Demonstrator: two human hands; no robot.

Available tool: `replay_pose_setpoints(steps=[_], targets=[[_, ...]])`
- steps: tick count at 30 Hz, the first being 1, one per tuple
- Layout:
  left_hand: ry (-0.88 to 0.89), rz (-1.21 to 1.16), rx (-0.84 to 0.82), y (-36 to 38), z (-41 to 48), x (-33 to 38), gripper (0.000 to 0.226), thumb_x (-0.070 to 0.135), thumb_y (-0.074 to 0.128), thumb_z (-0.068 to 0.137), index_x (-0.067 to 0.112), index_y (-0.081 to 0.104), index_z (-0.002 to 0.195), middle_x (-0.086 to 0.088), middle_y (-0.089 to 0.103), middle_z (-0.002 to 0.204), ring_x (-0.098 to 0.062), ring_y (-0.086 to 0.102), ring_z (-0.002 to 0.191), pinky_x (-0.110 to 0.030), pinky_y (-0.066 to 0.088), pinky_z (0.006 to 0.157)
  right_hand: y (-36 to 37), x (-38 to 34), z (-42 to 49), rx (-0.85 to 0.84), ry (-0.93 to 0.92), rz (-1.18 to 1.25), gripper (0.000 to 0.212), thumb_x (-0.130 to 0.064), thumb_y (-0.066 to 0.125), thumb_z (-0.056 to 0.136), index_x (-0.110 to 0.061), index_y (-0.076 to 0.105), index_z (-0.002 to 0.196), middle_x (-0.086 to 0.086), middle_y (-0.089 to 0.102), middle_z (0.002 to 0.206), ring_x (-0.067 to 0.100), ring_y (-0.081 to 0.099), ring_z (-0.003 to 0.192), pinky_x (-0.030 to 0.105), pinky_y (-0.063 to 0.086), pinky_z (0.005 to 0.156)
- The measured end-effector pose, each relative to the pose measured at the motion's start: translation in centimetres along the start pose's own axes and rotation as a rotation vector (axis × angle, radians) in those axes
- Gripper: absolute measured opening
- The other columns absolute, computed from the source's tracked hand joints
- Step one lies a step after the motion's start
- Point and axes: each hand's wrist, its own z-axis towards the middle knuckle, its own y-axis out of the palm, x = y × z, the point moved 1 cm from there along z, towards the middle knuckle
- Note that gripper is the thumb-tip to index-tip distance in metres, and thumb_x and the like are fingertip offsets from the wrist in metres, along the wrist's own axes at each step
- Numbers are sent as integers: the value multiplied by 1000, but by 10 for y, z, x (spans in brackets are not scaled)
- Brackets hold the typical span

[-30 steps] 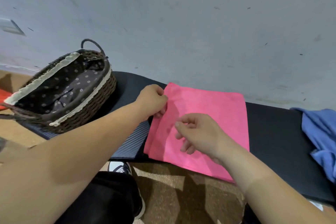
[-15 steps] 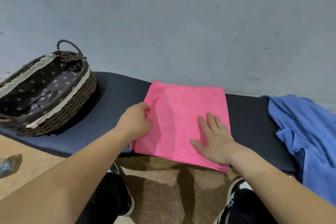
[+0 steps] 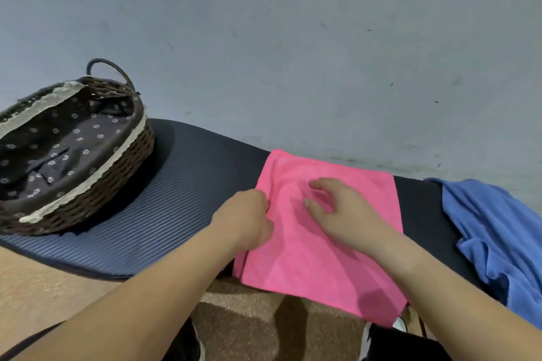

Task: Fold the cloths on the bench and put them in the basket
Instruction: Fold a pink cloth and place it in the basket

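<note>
In the head view, a long bench (image 3: 187, 202) with a dark blue ribbed mat on top runs from the left side to the right side, and it stands against a pale grey wall (image 3: 293, 53) that has small dark marks. Under the bench there is a brown speckled floor (image 3: 249, 322). On the left end of the bench sits a dark wicker basket (image 3: 88, 190) with a loop handle, a cream lace rim and a dark lining with small flowers; nothing lies inside it that I can see. Between the basket and the pink cloth (image 3: 316, 255) there is a wide free strip of mat. The pink cloth is folded to a flat rectangle in the middle of the bench, and its near edge hangs a little over the front edge of the bench. Just beside it on the right, with a narrow dark gap between, a blue cloth (image 3: 495, 237) lies crumpled and falls over the front edge. The left hand (image 3: 246, 220) is curled at the left edge of the pink cloth and seems to pinch this edge, but the fingertips are hidden, so I cannot tell it surely. The right hand (image 3: 340, 208) rests on top of the pink cloth, palm down, with loosely bent and spread fingers, and it grips nothing. Both forearms reach from the bottom of the picture.
</note>
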Motion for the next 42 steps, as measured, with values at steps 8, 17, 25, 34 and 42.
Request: replay_pose_setpoints(steps=[8, 17, 25, 34, 42], targets=[[21, -13, -88, -11, -10, 0, 30, 32, 63, 82, 18, 44, 63, 3, 51, 67, -23, 56, 66, -32, 43, 58, 21, -29, 128, 20, 13, -221, 31, -24, 51, 101, -11, 68, 123, 13, 67, 120, 34, 62, 113, 41, 51, 95], [23, 96, -110, -17, -22, 6, 27, 12, 58, 84, 18, 38, 67, 2, 48, 71, -16, 44, 57, -28, 33, 49, 24, -11, 139, 164, 180, -58, 7, -23, 73, 87, -22, 70, 80, -5, 69, 81, 19, 65, 79, 31, 50, 67], [23, -146, -118, -29, -29, 0, 25, 20, 55, 89, 18, 39, 69, 2, 47, 68, -21, 48, 60, -29, 40, 52, -2, -18, 132, 407, 140, 25, 11, -27, 67, 89, -24, 63, 80, -8, 68, 80, 21, 64, 82, 37, 54, 75], [-64, -122, -221, -27, -24, -25, 3, 16, 54, 96, 13, 54, 95, -4, 61, 93, -22, 60, 80, -29, 45, 61, 32, -30, 156, 241, 134, 90, 10, -23, 63, 91, -24, 61, 80, -7, 68, 82, 19, 65, 83, 38, 55, 78], [-126, 128, -157, -28, -25, -22, 30, 47, 63, 87, 21, 48, 82, 6, 55, 81, -23, 58, 81, -33, 44, 68, 49, -21, 158, 180, 106, 37, 20, -29, 62, 95, -23, 66, 114, -2, 66, 117, 19, 64, 104, 35, 51, 94]])
